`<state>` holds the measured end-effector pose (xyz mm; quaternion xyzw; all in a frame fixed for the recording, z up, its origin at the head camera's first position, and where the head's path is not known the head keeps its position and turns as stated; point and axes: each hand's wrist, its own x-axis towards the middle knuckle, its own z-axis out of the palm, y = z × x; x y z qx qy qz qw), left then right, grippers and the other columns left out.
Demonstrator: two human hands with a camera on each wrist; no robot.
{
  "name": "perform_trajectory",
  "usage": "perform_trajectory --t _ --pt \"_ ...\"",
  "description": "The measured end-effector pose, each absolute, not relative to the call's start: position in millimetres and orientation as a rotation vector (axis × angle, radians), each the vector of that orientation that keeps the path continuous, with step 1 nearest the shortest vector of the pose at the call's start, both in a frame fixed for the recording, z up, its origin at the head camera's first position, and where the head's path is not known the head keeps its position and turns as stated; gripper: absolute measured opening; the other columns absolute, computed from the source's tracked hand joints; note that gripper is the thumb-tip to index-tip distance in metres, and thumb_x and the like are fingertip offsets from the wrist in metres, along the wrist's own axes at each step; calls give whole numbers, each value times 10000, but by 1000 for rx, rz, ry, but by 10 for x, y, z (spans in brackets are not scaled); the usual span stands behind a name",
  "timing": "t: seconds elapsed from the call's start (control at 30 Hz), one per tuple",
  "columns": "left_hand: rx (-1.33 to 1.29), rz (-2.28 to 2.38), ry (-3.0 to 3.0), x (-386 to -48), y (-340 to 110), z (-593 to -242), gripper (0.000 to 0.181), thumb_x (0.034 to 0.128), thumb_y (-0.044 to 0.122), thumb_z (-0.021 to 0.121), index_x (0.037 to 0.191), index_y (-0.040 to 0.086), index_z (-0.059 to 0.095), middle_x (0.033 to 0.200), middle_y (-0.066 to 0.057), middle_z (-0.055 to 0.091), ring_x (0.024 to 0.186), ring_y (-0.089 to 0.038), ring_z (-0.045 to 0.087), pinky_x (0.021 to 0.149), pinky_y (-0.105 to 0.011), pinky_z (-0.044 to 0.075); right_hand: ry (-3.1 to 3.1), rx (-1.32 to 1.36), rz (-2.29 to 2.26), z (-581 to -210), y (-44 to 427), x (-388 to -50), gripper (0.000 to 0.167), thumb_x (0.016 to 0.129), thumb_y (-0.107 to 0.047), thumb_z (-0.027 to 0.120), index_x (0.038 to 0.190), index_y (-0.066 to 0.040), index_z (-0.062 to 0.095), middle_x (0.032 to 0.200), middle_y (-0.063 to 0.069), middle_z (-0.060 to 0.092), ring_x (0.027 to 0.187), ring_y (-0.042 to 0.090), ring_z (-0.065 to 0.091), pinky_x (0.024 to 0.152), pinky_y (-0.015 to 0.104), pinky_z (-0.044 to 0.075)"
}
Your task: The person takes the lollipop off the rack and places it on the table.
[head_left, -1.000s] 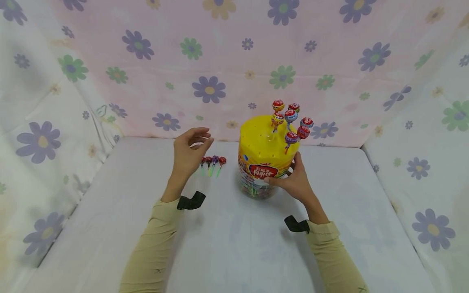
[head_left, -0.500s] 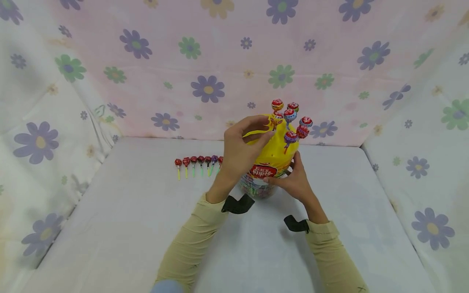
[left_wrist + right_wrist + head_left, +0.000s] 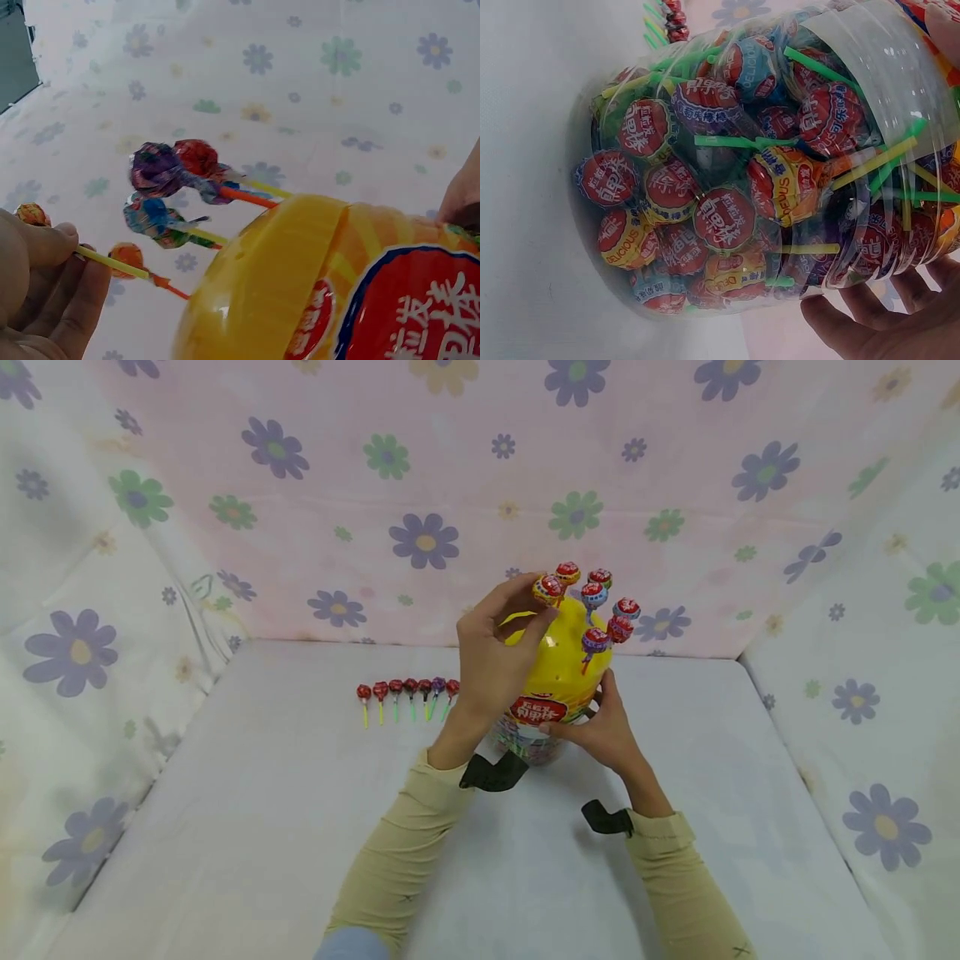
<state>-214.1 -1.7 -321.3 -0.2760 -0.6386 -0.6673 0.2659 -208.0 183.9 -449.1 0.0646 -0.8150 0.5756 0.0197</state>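
Note:
My left hand (image 3: 491,656) pinches an orange-and-red wrapped lollipop (image 3: 548,589) above the jar's yellow lid (image 3: 555,664). In the left wrist view, its yellow stick (image 3: 112,262) points toward the lid, with the lower end free. Several other lollipops (image 3: 596,641) stand in the lid, mostly along its right and far side. The clear plastic jar (image 3: 536,710) is upright on the table and full of wrapped lollipops (image 3: 724,217). My right hand (image 3: 600,731) grips the jar's right side, thumb at the front near the red label.
A row of dark red and purple lollipops (image 3: 396,687) lies on the white table (image 3: 247,793) left of the jar, partly covered at its right end by my left hand. Flower-patterned cloth (image 3: 330,552) hangs behind and on both sides.
My left hand has moved right from above the table row to the lid, taken hold of a lollipop standing there and drawn it up and left. My right hand stays on the jar.

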Motion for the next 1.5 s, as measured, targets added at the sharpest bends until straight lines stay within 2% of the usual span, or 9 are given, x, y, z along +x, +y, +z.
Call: perform_trajectory --t 0.13,0.37,0.5,0.6,0.73,0.87,1.0,1.13,1.5 --pt "-716 -1794 -1694 -2142 -197 -3238 355 917 -80 684 1265 -112 618 1105 -259 689 966 -327 709 871 -338 616 -2523 219 1787 -4511 1853 -2077 979 788 -149 890 1531 -184 254 1506 99 405 1399 350 427 1122 625 404" --pt "-538 -1834 -1776 -2174 -623 -3514 348 887 -80 723 1228 -103 656 1050 -270 703 900 -98 698 812 -249 614 -2504 246 1796 -4504 1869 -2077 961 795 -144 885 1524 -195 261 1501 80 412 1402 333 424 1118 624 409" --pt "-386 -1868 -1931 -2202 -867 -3792 339 875 -28 765 1202 -73 687 1018 -268 716 848 -43 698 767 -213 609 -2500 252 1803 -4512 1879 -2085 953 805 -149 877 1529 -197 259 1500 80 416 1398 329 424 1123 621 406" --pt "-276 -1858 -2056 -2238 -1018 -4054 347 865 6 789 1195 -55 700 997 -263 724 819 -84 714 741 -184 595 -2493 255 1812 -4521 1888 -2085 948 811 -141 871 1532 -200 258 1500 81 417 1394 329 425 1125 622 404" --pt "-188 -1788 -2188 -2293 -1148 -4432 339 853 -11 794 1176 -61 704 969 -258 734 829 -256 742 683 -152 563 -2488 256 1823 -4511 1887 -2078 947 808 -135 872 1529 -196 261 1498 78 418 1388 324 426 1127 618 403" --pt "-152 -1687 -2298 -2331 -1187 -4749 305 854 -39 777 1143 -94 697 948 -256 732 843 -373 735 675 -185 574 -2494 251 1819 -4491 1878 -2073 951 801 -146 881 1525 -195 265 1495 72 423 1385 319 431 1127 614 406" --pt "-91 -1605 -2409 -2343 -1179 -4952 300 862 -39 765 1143 -114 688 932 -256 729 834 -378 738 723 -333 630 -2507 245 1816 -4493 1876 -2071 958 802 -155 882 1529 -193 259 1498 79 421 1388 325 428 1130 619 400" --pt "-25 -1542 -2493 -2349 -1160 -5049 302 863 -35 761 1138 -129 681 924 -263 724 832 -387 729 767 -475 622 -2510 244 1817 -4511 1882 -2070 953 803 -149 880 1526 -189 261 1495 84 415 1380 329 428 1126 621 403" --pt "53 -1460 -2604 -2367 -1184 -5176 307 851 -8 770 1121 -125 683 880 -231 726 774 -314 710 704 -428 601 -2502 248 1822 -4500 1851 -2070 954 804 -154 879 1528 -190 259 1498 83 405 1377 326 423 1126 622 403"
